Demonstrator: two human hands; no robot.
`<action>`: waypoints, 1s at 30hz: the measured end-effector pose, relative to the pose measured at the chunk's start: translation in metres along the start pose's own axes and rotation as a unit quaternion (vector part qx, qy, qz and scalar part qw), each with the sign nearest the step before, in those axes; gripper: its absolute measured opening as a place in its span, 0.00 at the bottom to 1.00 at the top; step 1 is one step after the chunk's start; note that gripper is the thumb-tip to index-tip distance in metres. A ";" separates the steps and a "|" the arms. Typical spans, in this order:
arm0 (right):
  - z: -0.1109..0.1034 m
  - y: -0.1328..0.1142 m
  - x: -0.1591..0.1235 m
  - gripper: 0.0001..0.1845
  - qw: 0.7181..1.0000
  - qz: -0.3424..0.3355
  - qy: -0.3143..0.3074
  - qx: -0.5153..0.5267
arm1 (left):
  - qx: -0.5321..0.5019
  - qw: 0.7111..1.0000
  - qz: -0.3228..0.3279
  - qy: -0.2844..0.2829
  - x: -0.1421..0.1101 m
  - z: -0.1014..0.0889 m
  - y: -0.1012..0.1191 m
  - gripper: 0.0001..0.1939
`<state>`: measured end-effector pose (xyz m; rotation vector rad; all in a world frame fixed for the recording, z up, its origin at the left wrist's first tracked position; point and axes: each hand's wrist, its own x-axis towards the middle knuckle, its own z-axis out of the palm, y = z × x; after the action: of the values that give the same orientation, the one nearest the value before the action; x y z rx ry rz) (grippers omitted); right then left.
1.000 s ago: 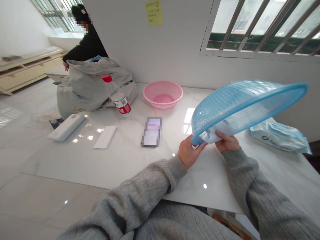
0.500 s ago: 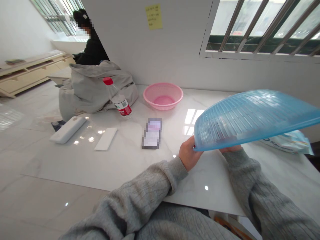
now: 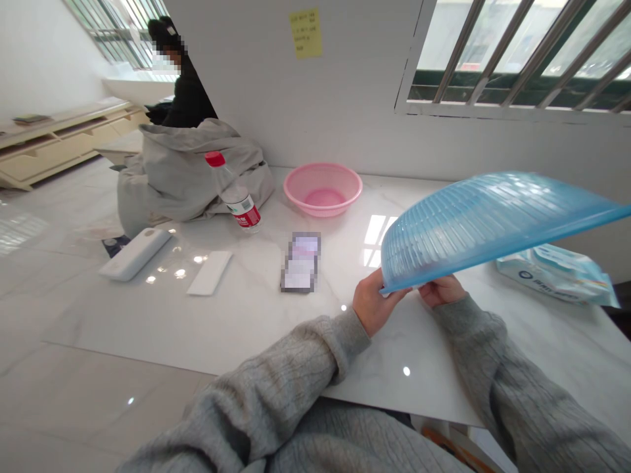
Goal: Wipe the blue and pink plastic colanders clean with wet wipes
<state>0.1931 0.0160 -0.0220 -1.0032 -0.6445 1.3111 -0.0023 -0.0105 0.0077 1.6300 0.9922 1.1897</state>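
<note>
A blue plastic basket (image 3: 473, 236) with a ribbed, slotted wall is held tilted in the air above the right part of the white marble counter (image 3: 236, 322). Its lower rim is gripped by the left hand (image 3: 377, 303) and the right hand (image 3: 441, 290), which are set apart, with the fingers curled around the rim. A round pink plastic basket (image 3: 323, 189) is placed near the counter's back edge. To its left stands a clear plastic bottle (image 3: 234, 195) with a red cap and a red label, its writing unreadable. A packet of wet wipes (image 3: 557, 277) lies near the right edge, its blue lettering too small to read. A flat, blurred object (image 3: 300, 262) lies mid-counter. Beyond the counter's left end, a person in black (image 3: 190, 98) is seen behind a grey fabric bundle (image 3: 187, 177).
</note>
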 end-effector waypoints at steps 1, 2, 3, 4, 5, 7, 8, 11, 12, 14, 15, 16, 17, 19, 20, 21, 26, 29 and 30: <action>0.000 0.000 0.000 0.21 1.000 0.001 -0.003 0.001 | -0.007 1.000 -0.003 -0.003 0.000 0.000 0.000 0.14; 0.000 0.001 0.000 0.22 1.000 0.000 -0.001 0.005 | -0.009 1.000 -0.006 -0.003 0.000 0.000 -0.001 0.14; 0.001 0.000 0.000 0.22 1.000 -0.002 0.005 0.009 | -0.010 1.000 -0.008 -0.004 0.001 0.000 -0.001 0.14; 0.003 0.000 -0.001 0.22 1.000 -0.005 0.012 0.013 | -0.010 1.000 -0.008 -0.005 0.001 0.000 -0.002 0.14; 0.004 0.000 -0.001 0.21 1.000 -0.006 0.019 0.015 | -0.009 1.000 -0.008 -0.005 0.001 0.000 -0.002 0.14; 0.007 -0.001 -0.002 0.19 1.000 -0.004 0.028 0.011 | -0.003 1.000 -0.005 0.000 0.002 0.000 -0.003 0.13; 0.007 -0.002 -0.003 0.19 0.999 -0.004 0.034 0.009 | -0.001 1.000 -0.004 0.003 0.002 0.000 -0.003 0.12; 0.007 -0.003 -0.002 0.21 0.999 -0.002 0.035 0.014 | 0.000 1.000 0.002 0.012 0.002 0.001 -0.002 0.12; 0.006 -0.004 -0.002 0.23 1.000 0.004 0.026 0.016 | 0.001 1.000 0.004 0.013 0.002 0.001 -0.002 0.12; 0.004 -0.004 -0.001 0.25 1.000 0.012 0.003 0.011 | 0.004 1.000 0.006 0.014 0.002 0.000 -0.002 0.12; 0.002 -0.005 -0.001 0.23 1.000 0.006 -0.005 0.003 | 0.003 1.000 0.008 0.012 0.002 0.000 -0.002 0.11; 0.001 -0.005 -0.001 0.20 1.000 -0.007 -0.010 -0.007 | 0.001 1.000 0.011 0.008 0.002 0.000 -0.003 0.10; -0.001 -0.005 -0.001 0.17 1.000 -0.023 -0.011 -0.017 | -0.002 1.000 0.014 0.002 0.002 0.000 -0.003 0.09; -0.004 -0.006 -0.002 0.11 0.998 -0.051 -0.007 -0.033 | -0.005 1.000 0.019 -0.008 0.002 -0.001 -0.005 0.06; -0.005 -0.006 -0.002 0.09 0.998 -0.058 -0.005 -0.039 | -0.002 1.000 0.018 -0.010 0.002 -0.001 -0.005 0.05; -0.004 -0.006 -0.001 0.09 0.997 -0.062 -0.004 -0.042 | 0.004 1.000 0.014 -0.011 0.002 -0.001 -0.006 0.05; 0.014 -0.014 -0.002 0.17 0.997 -0.077 0.006 -0.017 | 0.024 1.000 0.005 -0.006 0.003 -0.001 -0.005 0.07; 0.030 -0.022 -0.005 0.23 0.999 -0.039 -0.015 0.022 | 0.019 1.000 0.012 -0.004 0.003 -0.002 -0.003 0.09; 0.032 -0.024 -0.006 0.25 0.999 -0.027 -0.021 0.028 | 0.015 1.000 0.015 -0.005 0.003 -0.002 -0.003 0.09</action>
<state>0.1756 0.0184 0.0149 -0.9092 -0.6598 1.2990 -0.0037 -0.0064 0.0062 1.6787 0.9868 1.1914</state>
